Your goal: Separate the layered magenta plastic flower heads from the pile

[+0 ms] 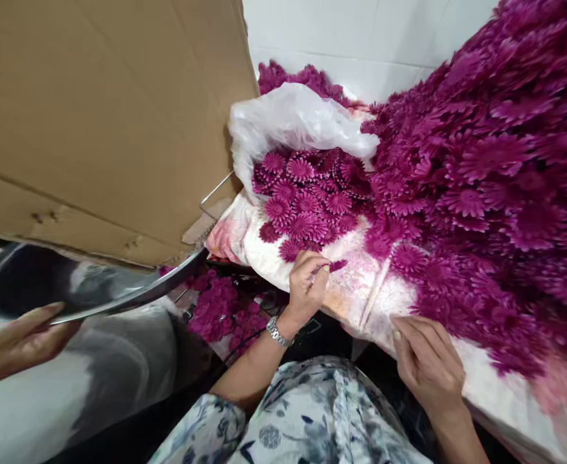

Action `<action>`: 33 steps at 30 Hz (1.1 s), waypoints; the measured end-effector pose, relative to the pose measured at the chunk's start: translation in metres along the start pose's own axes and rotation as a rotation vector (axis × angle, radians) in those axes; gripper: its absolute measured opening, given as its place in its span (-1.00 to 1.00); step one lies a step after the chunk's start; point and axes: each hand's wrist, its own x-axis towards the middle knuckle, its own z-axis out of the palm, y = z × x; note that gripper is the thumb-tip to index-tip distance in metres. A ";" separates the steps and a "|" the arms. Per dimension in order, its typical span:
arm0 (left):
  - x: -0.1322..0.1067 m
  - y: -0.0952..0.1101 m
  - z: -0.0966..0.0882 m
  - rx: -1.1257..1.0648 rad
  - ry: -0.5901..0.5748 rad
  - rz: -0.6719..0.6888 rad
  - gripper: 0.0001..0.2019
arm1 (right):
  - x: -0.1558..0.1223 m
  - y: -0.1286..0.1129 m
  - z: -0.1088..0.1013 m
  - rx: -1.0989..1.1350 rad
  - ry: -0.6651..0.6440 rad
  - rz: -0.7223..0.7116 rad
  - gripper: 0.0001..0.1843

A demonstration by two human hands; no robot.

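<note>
My left hand (307, 287), with a metal watch (279, 332) at its wrist, pinches a magenta artificial flower (337, 265), seen nearly edge-on. Just beyond it lie several magenta flowers (305, 205), spilling out of a white plastic bag (293, 116). At the front edge of the stained white cloth (399, 299), my right hand (431, 357) rests with its fingers curled and the thumb close to the fingertips. Whether anything is between those fingers is hidden. A thin pale stick (376, 293) lies on the cloth between my hands.
A big heap of magenta flowers (486, 187) fills the right side. On the left stands a large cardboard box (104, 116). Another person's hand (32, 338) grips the rim of a metal basin (133, 299). More magenta flowers (220, 306) lie below the cloth's edge.
</note>
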 end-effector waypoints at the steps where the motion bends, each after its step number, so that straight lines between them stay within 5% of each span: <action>1: 0.000 0.008 -0.003 -0.057 -0.031 -0.022 -0.89 | 0.000 0.001 0.000 0.012 -0.004 0.010 -0.72; 4: 0.002 0.026 -0.009 -0.054 -0.121 -0.057 -0.87 | -0.002 0.002 -0.001 0.032 -0.014 0.024 -0.70; 10: 0.018 0.020 -0.004 0.435 -0.229 -0.037 -0.86 | -0.002 0.001 -0.001 0.025 -0.021 0.000 -0.71; 17: 0.012 0.033 -0.006 0.184 -0.168 0.050 -0.89 | -0.002 0.001 -0.001 0.019 -0.028 0.000 -0.72; 33: -0.003 0.043 0.002 0.077 -0.193 0.129 -0.88 | -0.003 0.003 -0.001 -0.005 -0.016 -0.025 -0.73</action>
